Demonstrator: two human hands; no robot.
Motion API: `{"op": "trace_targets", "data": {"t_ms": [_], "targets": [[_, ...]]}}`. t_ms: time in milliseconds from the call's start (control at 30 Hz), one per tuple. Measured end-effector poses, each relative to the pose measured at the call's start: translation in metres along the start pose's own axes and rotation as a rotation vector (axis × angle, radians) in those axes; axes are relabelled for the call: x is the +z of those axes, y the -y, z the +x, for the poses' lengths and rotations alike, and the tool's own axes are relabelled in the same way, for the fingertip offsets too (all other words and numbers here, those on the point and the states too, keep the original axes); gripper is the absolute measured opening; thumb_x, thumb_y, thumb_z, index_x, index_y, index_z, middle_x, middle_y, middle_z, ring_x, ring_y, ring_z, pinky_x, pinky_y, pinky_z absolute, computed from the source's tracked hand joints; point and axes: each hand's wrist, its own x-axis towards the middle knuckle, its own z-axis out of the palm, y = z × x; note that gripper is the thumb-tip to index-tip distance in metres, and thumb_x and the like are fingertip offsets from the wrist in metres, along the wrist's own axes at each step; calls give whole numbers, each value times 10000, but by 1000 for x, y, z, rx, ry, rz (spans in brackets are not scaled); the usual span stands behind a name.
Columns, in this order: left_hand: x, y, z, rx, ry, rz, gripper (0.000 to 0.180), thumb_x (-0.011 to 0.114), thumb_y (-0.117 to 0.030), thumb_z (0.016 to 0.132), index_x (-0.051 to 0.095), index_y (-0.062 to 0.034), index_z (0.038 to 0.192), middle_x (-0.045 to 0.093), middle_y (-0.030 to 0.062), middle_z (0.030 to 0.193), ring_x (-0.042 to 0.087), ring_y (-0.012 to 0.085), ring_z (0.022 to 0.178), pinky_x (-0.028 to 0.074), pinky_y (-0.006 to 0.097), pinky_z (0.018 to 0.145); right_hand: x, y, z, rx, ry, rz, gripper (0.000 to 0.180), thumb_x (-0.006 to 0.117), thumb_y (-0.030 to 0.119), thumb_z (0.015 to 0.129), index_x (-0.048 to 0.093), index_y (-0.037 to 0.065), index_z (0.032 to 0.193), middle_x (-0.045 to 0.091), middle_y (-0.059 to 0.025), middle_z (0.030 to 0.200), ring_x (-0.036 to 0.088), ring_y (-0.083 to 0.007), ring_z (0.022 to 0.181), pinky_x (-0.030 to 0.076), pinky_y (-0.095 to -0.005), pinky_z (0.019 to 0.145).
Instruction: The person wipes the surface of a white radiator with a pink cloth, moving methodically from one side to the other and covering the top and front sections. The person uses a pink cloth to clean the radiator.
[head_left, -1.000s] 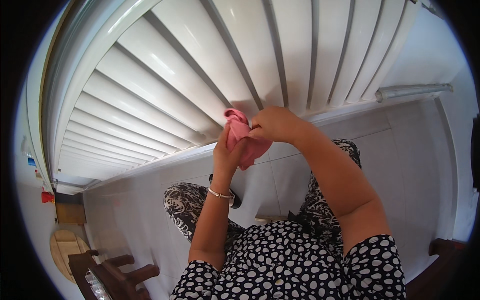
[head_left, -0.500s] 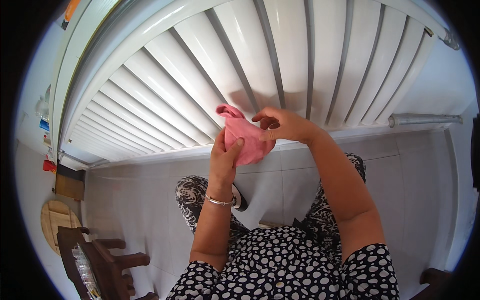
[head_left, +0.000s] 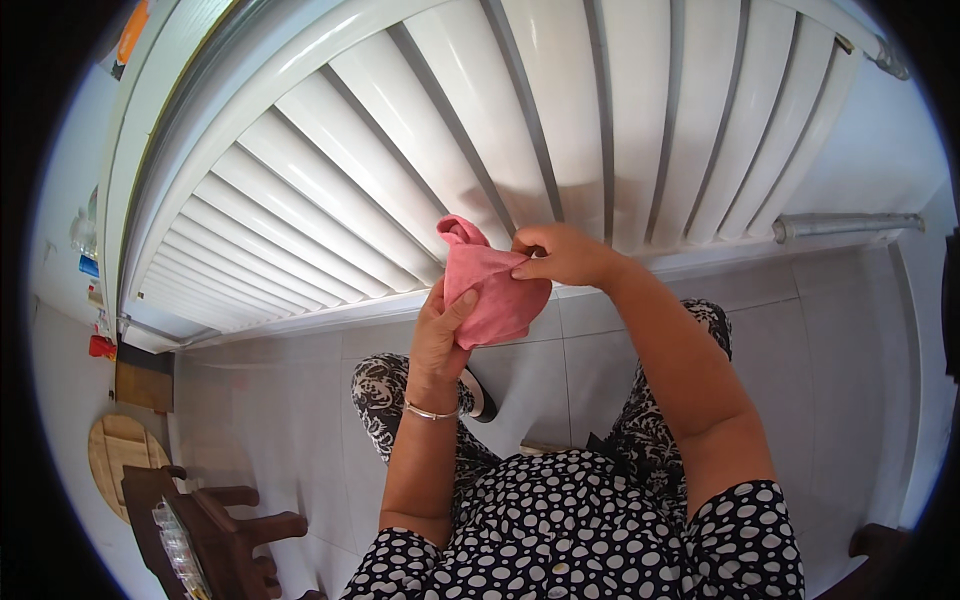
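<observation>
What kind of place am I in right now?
It looks like a room in a home, though I can't tell which one. Signs of that are the large white slatted radiator, the grey tiled floor and the dark wooden furniture at lower left.

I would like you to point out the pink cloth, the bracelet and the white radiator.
Pink cloth (head_left: pixel 505 305): head view, middle of its spread part.
Bracelet (head_left: pixel 431 413): head view, top of the band.
White radiator (head_left: pixel 568 110): head view, one of its columns.
</observation>
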Motion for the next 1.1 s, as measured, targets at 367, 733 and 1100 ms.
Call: {"op": "trace_targets", "data": {"t_ms": [367, 733, 1100], "targets": [[10, 20, 10, 81, 50, 56, 548, 570, -108, 928, 306, -61, 1406, 479, 79, 1305, 495, 190, 1176, 437, 340, 981, 36, -21, 14, 53, -322, -157, 200, 579, 137, 859, 605, -23, 977, 647, -201, 946, 634, -274, 840, 484, -366, 721], [-21, 34, 3, 126, 62, 54, 583, 554, -190, 945, 267, -17, 1421, 448, 100, 1354, 468, 235, 1232, 390, 374, 1041, 41, -9, 16, -45, 12, 381, 250, 466, 94, 943, 566, 1, 1153, 621, -62, 1056, 561, -134, 950, 459, -286, 818], [15, -106, 15, 611, -111, 351, 623, 499, -350, 969, 250, -5, 1423, 460, 133, 1343, 485, 228, 1211, 429, 373, 1013, 15, 6, 5, -21, -110, 557, 299, 536, 186, 952, 534, 17, 1199, 644, -100, 981, 620, -164, 856, 516, -317, 824]]}}
